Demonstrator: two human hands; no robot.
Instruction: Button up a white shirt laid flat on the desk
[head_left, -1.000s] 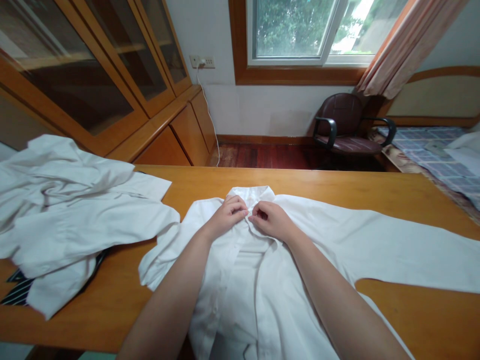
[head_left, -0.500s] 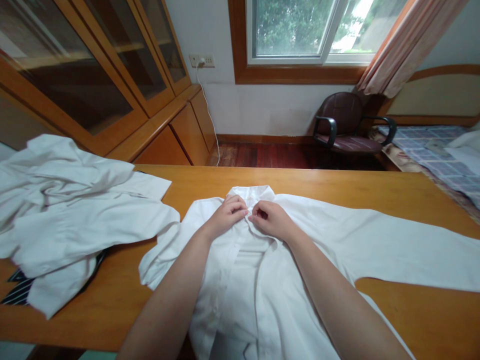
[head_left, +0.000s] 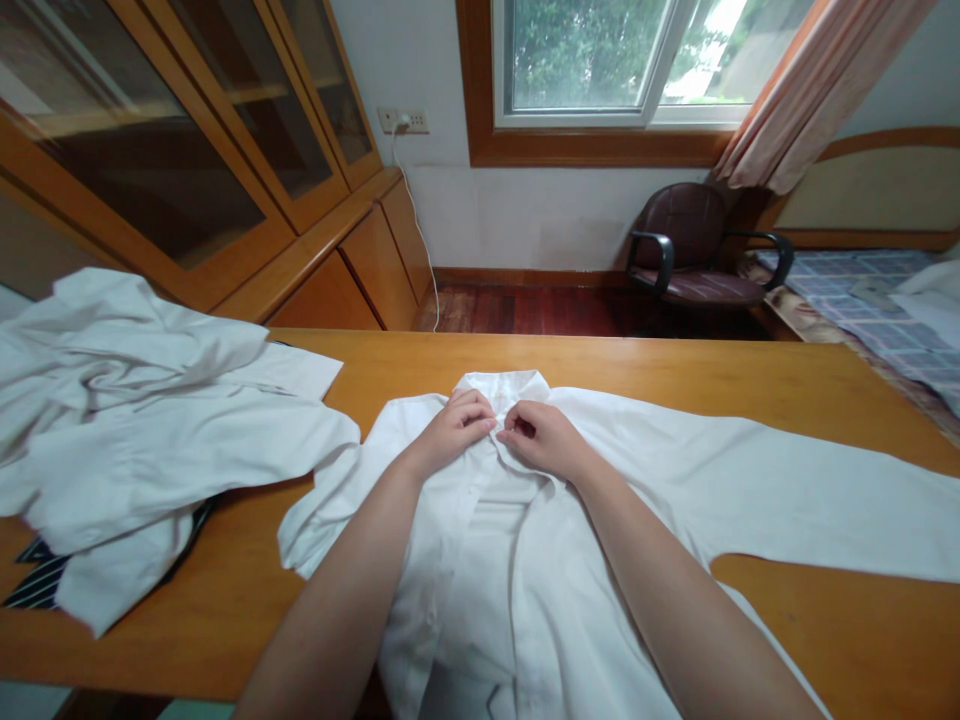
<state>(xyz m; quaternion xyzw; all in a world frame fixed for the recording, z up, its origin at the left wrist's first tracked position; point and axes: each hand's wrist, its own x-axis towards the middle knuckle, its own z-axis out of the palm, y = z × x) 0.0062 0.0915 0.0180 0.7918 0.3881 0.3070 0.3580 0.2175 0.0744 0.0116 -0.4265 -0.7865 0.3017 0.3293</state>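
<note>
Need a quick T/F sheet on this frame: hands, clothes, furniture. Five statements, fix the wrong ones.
1. The left hand and right hand are at the white shirt, just below its collar. True.
2. Dark striped fabric pokes out from under the crumpled white garment. True.
3. The crumpled white garment lies to the person's right. False: it lies to the left.
4. The white shirt's front is closed all the way down. False: it gapes open below the hands.
5. The chair stands beyond the table. True.
</note>
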